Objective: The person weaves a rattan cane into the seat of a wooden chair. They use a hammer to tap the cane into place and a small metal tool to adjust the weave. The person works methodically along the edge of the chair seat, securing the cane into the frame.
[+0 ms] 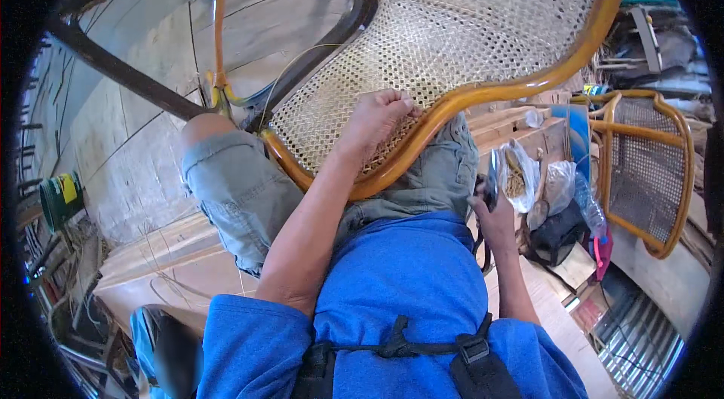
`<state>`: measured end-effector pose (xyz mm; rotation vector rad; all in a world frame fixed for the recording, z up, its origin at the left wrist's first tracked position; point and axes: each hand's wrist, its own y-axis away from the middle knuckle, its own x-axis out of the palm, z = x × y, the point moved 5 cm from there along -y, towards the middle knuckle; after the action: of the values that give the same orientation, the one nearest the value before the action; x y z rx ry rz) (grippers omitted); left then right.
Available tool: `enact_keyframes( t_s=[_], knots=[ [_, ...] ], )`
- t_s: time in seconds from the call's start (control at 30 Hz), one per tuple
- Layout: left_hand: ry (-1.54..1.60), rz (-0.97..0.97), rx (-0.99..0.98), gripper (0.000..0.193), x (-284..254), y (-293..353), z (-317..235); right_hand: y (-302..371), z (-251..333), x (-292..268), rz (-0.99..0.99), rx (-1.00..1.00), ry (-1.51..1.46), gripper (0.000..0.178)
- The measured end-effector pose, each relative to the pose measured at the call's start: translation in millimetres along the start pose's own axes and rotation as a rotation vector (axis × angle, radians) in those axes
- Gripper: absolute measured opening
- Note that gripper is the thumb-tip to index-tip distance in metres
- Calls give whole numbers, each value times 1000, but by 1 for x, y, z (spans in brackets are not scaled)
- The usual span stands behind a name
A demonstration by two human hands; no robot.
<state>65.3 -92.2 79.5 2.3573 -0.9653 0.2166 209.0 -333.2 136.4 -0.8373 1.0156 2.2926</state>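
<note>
A rattan chair frame with a woven cane panel (422,41) lies across my lap, its glossy orange-brown rim (483,96) curving along the near side. My left hand (383,116) rests on the weave close to that rim, fingers closed in a pinch; whatever they pinch is too small to make out. A thin loose cane strand (290,65) arcs at the panel's left edge. Beside my right thigh, my right hand (495,210) is curled around something dark, mostly hidden by the fingers.
Dark curved chair legs (128,71) reach out at upper left. On my right are a plastic bag (516,173) with tan material, a clear bottle (590,207), a black bag (559,234) and a second cane-panelled frame (647,165). A green container (62,201) stands far left.
</note>
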Motion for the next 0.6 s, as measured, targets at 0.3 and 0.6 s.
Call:
enact_keyframes(
  t_s=[0.3, 0.6],
  knots=[
    [43, 9, 2, 23, -6, -7, 8, -53, 126, 40, 152, -308, 304, 45],
    [-69, 57, -24, 21, -2, -2, -1, -56, 126, 47, 90, -362, 349, 50]
  ],
)
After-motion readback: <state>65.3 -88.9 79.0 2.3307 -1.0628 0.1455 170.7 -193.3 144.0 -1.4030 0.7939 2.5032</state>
